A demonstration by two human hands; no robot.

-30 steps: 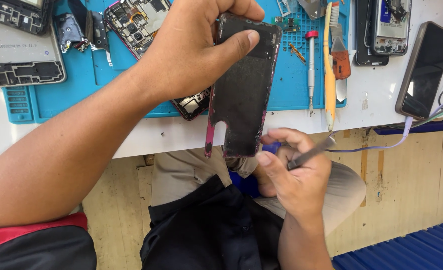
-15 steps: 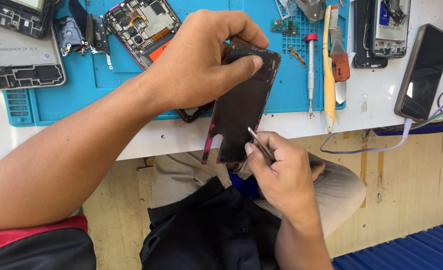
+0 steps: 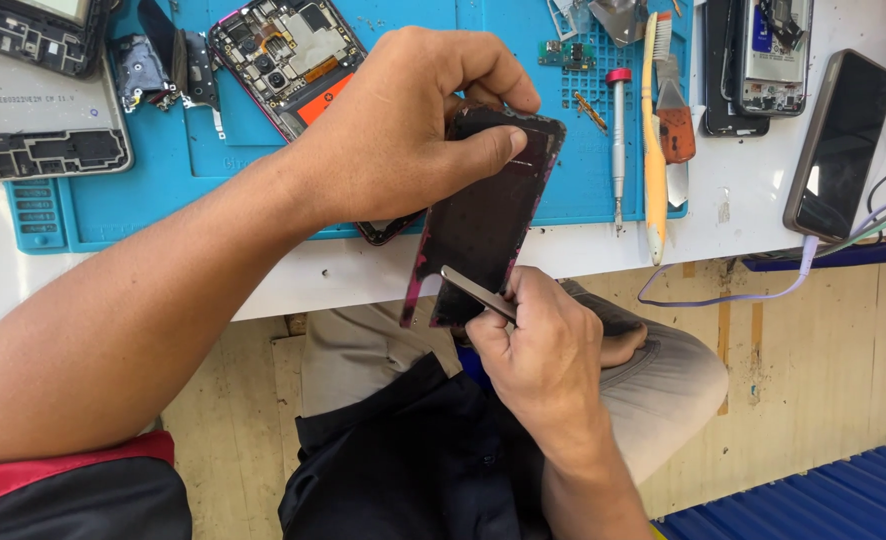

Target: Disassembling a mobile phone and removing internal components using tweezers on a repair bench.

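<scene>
Now | phone back cover [image 3: 483,215] gripped by left hand [image 3: 403,130] over desk [image 3: 603,255] | tweezers [image 3: 476,292] pinched in right hand [image 3: 548,355], laid on cover | opened phone [image 3: 288,60] unassembled on blue mat [image 3: 213,170]

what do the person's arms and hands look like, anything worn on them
Both hands, the left hand and the right hand, are bare: no gloves, rings or watch show. The forearms are bare too. A short red sleeve with dark cloth below it covers the left upper arm.
</scene>
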